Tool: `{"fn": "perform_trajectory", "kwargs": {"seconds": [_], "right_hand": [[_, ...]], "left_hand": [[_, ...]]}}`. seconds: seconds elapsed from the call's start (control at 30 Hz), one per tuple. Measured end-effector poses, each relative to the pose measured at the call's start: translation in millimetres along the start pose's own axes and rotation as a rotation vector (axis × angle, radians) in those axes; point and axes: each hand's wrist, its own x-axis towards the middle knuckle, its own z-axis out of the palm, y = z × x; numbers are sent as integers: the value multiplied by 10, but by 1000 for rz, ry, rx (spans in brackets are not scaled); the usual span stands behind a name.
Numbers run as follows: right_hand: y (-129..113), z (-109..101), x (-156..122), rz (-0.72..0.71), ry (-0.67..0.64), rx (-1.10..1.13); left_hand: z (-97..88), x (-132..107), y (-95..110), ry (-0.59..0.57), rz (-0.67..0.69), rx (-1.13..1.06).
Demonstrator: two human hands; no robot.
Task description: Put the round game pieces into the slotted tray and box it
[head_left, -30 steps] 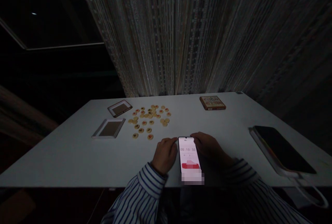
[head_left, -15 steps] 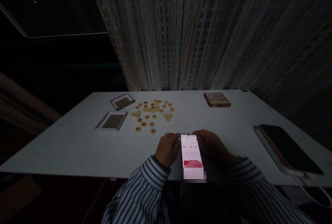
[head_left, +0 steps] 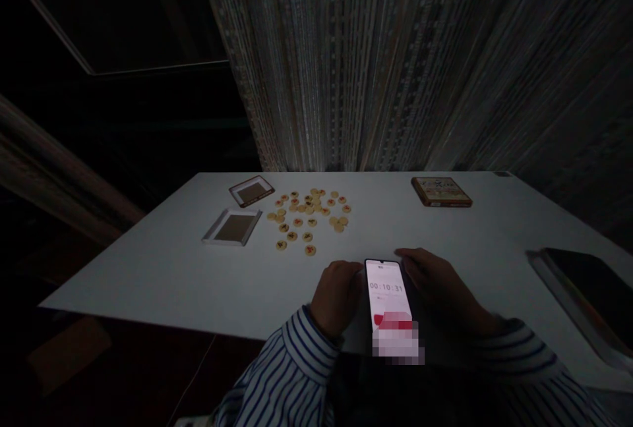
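Observation:
A smartphone [head_left: 386, 275] with a lit screen reading 00:10:31 stands out between my hands; its lower part is blurred out. My left hand [head_left: 335, 298] is beside the phone's left edge, fingers pointing toward its top corner and partly hidden. On the other side, my right hand [head_left: 442, 285] has its fingers stretched toward the phone's upper right corner. I cannot tell whether either hand touches the phone. Beyond them, several round Chinese chess pieces [head_left: 310, 250] lie scattered on the white table [head_left: 163, 269], some marked red or black, others blank side up.
Left of the pieces lie a shallow white tray [head_left: 208, 238] and a brown-edged box part [head_left: 271, 191]. A flat printed box [head_left: 440, 191] sits at the back right. A dark-topped flat object [head_left: 588, 285] is on the right. A string curtain [head_left: 366, 71] hangs behind the table.
The view has swung left, so the table and its contents appear farther right. The right fingers look slightly farther from the phone's top. The pieces and boxes keep their places on the table.

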Motion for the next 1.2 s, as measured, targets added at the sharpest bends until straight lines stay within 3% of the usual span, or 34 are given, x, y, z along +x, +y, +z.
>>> {"fn": "perform_trajectory", "kwargs": {"seconds": [0.3,0.47,0.67,0.93,1.2], "right_hand": [[-52,-68,67,122,18,115],[-150,-171,136,162,-5,124],[-363,-219,238,141,-65,111],[-757,-192,566,-49,-210,-13],[-1166,-5,862,-210,-316,-91]], "left_hand": [[-108,-173,-74,12,6,-36],[-319,-301,-119,-52,-49,-48],[-610,-412,-198,-40,-120,-35],[-1038,-530,-344,32,-250,-49],[-1309,-660,-640,136,-315,-19]]}}
